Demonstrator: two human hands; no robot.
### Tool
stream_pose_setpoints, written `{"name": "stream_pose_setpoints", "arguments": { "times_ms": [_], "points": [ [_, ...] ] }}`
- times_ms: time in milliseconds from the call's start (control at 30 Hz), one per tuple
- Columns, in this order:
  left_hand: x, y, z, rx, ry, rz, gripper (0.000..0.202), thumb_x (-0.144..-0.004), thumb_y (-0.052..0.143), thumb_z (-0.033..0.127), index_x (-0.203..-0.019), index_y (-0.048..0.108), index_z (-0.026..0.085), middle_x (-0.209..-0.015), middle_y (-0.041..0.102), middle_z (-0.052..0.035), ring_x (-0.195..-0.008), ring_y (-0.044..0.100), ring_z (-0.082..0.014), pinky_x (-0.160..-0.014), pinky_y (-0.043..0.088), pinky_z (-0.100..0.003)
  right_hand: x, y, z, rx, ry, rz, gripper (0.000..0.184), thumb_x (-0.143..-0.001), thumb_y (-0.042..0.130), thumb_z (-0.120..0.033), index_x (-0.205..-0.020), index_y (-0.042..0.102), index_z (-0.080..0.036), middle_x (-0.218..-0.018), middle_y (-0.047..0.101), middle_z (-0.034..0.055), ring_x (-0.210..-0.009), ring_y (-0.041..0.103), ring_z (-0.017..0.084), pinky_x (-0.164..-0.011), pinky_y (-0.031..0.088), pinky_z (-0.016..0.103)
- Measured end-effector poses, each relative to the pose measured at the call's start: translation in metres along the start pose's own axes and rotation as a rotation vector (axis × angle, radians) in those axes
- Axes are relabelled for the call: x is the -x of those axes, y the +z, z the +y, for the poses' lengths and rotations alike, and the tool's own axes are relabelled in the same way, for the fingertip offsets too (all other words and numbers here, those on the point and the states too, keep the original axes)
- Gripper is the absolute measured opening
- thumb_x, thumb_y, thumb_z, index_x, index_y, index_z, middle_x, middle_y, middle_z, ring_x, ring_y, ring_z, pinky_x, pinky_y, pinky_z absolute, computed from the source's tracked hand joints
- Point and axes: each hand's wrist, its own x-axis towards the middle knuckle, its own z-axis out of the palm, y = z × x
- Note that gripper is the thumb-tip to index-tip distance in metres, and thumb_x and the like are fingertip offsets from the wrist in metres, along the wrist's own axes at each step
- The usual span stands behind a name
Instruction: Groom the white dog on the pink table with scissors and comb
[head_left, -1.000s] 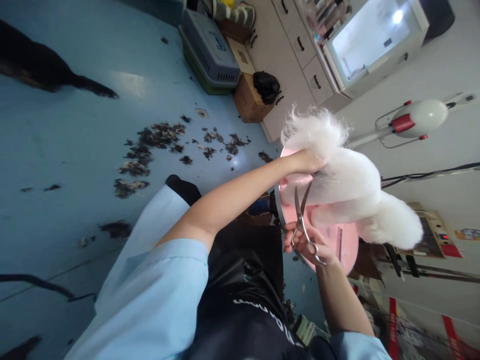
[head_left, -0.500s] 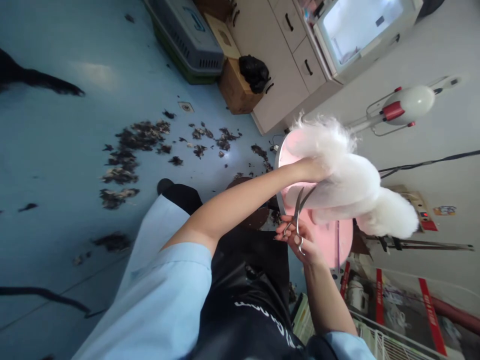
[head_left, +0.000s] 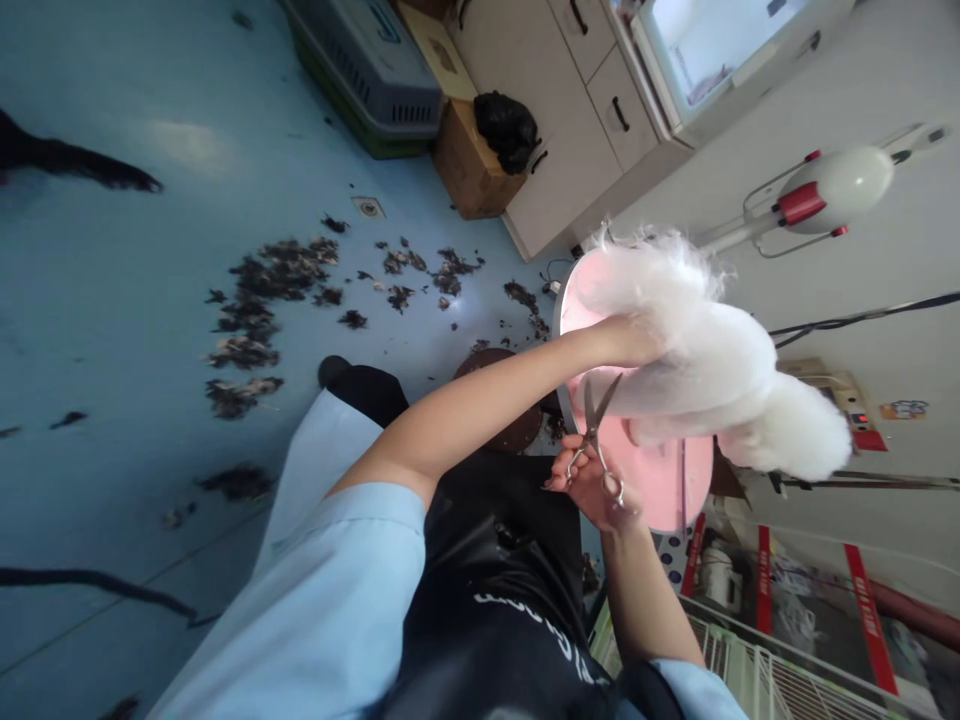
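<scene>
A fluffy white dog [head_left: 720,360] stands on the pink table [head_left: 645,490], at the right of the view. My left hand [head_left: 634,340] reaches across and lies against its fur between the fluffy parts; the fingers are hidden in the coat. Below it, my right hand [head_left: 596,488] is palm up and holds a pair of scissors [head_left: 592,420], with the thumb at one ring and fingers at the other. The scissor blades are spread apart, their tips close to the dog's leg. A thin purple stick-like thing [head_left: 683,490] lies on the table.
Dark fur clippings [head_left: 281,268] are scattered over the blue floor. A pet carrier [head_left: 367,70], a cardboard box [head_left: 472,165] and a black bag [head_left: 506,130] stand by the cabinet [head_left: 555,160]. A dark cable [head_left: 97,585] crosses the floor. Right of the table is a wire rack [head_left: 772,670].
The scissors have turned and their blades are spread wider, as my right hand has tilted more palm up. My left hand stays on the dog. The view has shifted slightly.
</scene>
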Motion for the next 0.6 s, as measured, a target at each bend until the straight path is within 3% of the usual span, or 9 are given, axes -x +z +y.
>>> {"name": "stream_pose_setpoints", "arguments": {
  "times_ms": [100, 200, 333, 600],
  "points": [
    [0.001, -0.001, 0.002, -0.144, -0.026, -0.051, 0.022, -0.086, 0.044, 0.005, -0.067, 0.047, 0.016, -0.095, 0.067, -0.0119, -0.091, 0.058, -0.0191, -0.088, 0.048, -0.033, -0.003, 0.002, 0.001, 0.008, 0.022, 0.018, 0.054, -0.070, 0.088, -0.046, -0.115, 0.066, -0.023, -0.089, 0.074, 0.0029, -0.068, 0.071, 0.015, -0.072, 0.062, 0.031],
    [-0.003, -0.001, -0.001, -0.266, 0.016, -0.102, 0.020, -0.086, 0.041, 0.007, -0.083, 0.060, 0.012, -0.103, 0.067, -0.0117, -0.099, 0.060, -0.0188, -0.090, 0.048, -0.028, -0.008, 0.006, 0.005, 0.018, 0.019, 0.009, 0.056, -0.069, 0.090, -0.043, -0.115, 0.066, -0.023, -0.092, 0.076, 0.0031, -0.072, 0.073, 0.015, -0.074, 0.063, 0.030],
    [-0.003, -0.003, -0.001, -0.300, 0.008, -0.132, 0.035, -0.089, 0.037, 0.010, -0.105, 0.067, 0.007, -0.102, 0.067, -0.0117, -0.096, 0.061, -0.0171, -0.084, 0.048, -0.025, -0.014, 0.018, 0.012, 0.051, 0.031, 0.020, 0.052, -0.070, 0.090, -0.041, -0.113, 0.065, -0.023, -0.093, 0.077, 0.0032, -0.074, 0.075, 0.016, -0.074, 0.063, 0.029],
    [0.001, -0.006, 0.007, -0.311, 0.019, -0.192, 0.035, -0.094, 0.037, 0.013, -0.115, 0.065, 0.008, -0.095, 0.066, -0.0091, -0.094, 0.059, -0.0165, -0.090, 0.048, -0.025, -0.017, 0.041, 0.010, 0.132, -0.086, 0.158, 0.052, -0.071, 0.090, -0.043, -0.112, 0.065, -0.024, -0.097, 0.079, 0.0057, -0.081, 0.076, 0.019, -0.077, 0.062, 0.033]
  ]
}}
